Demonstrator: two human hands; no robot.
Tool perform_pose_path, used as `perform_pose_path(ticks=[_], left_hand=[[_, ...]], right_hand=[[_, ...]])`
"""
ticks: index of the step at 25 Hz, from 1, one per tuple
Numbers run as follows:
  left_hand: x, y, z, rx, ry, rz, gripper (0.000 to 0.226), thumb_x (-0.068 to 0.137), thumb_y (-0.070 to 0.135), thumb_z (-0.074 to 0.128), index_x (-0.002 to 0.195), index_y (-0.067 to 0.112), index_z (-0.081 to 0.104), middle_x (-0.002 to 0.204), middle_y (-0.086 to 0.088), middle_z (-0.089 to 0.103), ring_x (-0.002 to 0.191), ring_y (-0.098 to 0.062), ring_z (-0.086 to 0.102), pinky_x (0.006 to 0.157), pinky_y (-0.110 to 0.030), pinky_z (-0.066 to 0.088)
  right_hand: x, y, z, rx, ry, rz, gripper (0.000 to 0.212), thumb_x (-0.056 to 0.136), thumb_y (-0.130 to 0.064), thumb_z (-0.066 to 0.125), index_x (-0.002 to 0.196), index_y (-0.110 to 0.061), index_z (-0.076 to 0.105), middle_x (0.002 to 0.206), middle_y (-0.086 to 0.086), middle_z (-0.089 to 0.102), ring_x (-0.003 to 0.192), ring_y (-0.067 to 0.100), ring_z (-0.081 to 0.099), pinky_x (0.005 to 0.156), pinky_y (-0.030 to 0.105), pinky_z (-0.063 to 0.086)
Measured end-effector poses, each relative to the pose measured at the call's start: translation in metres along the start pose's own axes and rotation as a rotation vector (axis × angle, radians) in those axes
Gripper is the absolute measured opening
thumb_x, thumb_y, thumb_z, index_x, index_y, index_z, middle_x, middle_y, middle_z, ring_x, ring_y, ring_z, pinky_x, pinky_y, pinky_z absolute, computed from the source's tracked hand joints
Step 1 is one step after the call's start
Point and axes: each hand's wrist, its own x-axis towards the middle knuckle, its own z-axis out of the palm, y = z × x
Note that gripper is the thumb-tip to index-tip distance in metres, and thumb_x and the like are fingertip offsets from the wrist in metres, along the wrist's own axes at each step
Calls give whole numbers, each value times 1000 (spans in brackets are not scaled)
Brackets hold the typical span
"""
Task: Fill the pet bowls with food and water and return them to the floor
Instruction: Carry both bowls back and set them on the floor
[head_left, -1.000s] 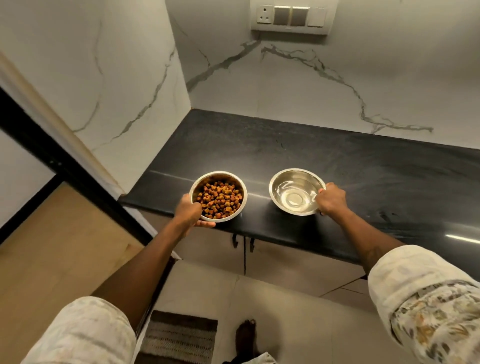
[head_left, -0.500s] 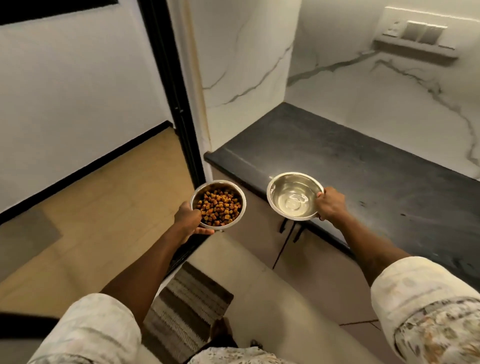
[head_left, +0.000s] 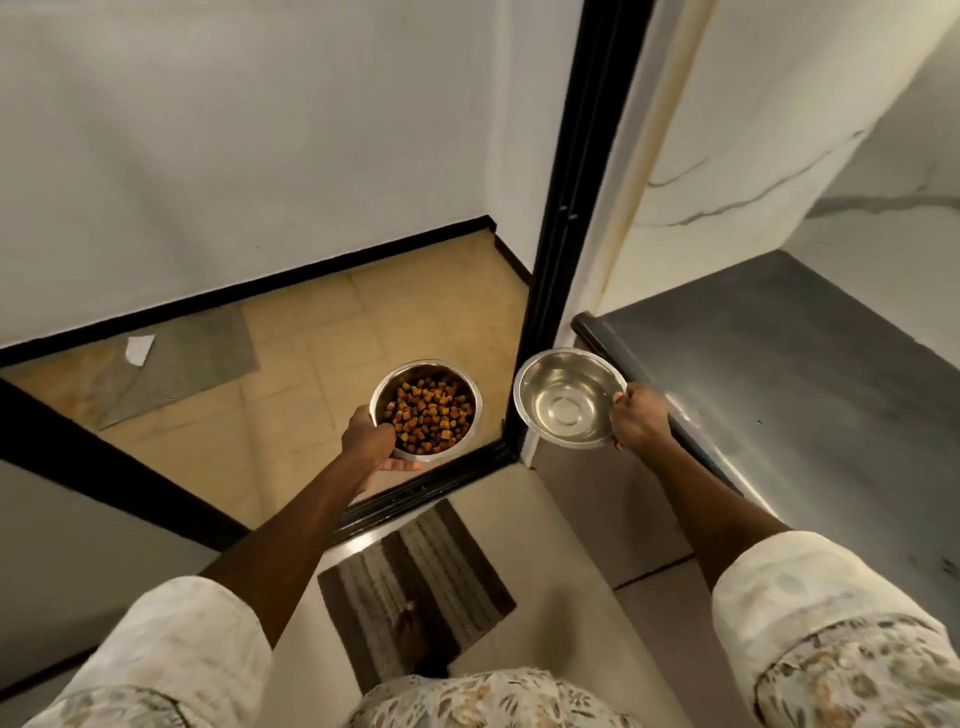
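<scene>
Two bowls: both are steel and both are carried in the air, above the floor, in front of the black door frame (head_left: 566, 260).
Food bowl (head_left: 425, 410): it is full of brown kibble (head_left: 428, 410); the left hand (head_left: 370, 441) grasps it at the near rim, thumb inside the rim and fingers below.
Water bowl (head_left: 569, 397): the right hand (head_left: 636, 421) pinches its right rim; a shallow pool of water seems to lie at the bottom, though the shine makes it hard to be sure.
Worktop (head_left: 779, 374): dark stone, at the right, with no bowl on it.
Step in hand: I judge it is the carrying of the filled bowls to their floor place, perhaps near the grey mat (head_left: 182, 364) beyond the doorway.
How to do it well: keep both rims level, walk slowly over the striped rug (head_left: 415, 587) and the threshold, then bend the knees and lower each bowl flat.
Risk: the one-sided hold on the water bowl can let it tilt and spill.
</scene>
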Motion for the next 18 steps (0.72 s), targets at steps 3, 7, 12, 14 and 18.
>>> perform_pose_path(ticks=[3,7,12,14,18], left_hand=[[37,7,-39,-68,44,-21,48,99,-8,45,141,15,46,130,-21,60,81,-43,76,56,-45,64],[93,24,-95,-138,112,-36,49,98,-7,45,143,15,46,133,-22,59,82,-43,76,56,-45,64],[161,51,-142,-182,201,-68,47,97,-8,46,138,16,48,131,-19,58,84,-42,75,57,-45,65],[192,62,-156,-217,213,-82,49,96,-9,47,139,15,48,131,-20,59,87,-43,75,57,-46,65],[251,86,-171,-230,251,-90,53,93,-11,48,139,14,49,130,-21,60,86,-44,74,57,-47,65]], right_hand=[[31,-48,42,59,-36,-9,21,103,-23,48,109,-6,59,97,18,66,80,38,72,54,40,62],[63,-125,92,30,-81,-70,21,105,-24,44,114,-8,54,103,17,63,83,36,70,63,43,62],[123,-208,154,53,-138,-78,29,108,-24,42,127,-4,53,103,17,60,68,30,66,46,32,53],[147,-241,176,64,-165,-101,27,109,-23,43,124,-4,54,100,15,59,66,28,66,43,32,53],[202,-298,221,68,-204,-166,28,108,-23,43,121,-3,56,108,22,64,66,31,67,38,29,50]])
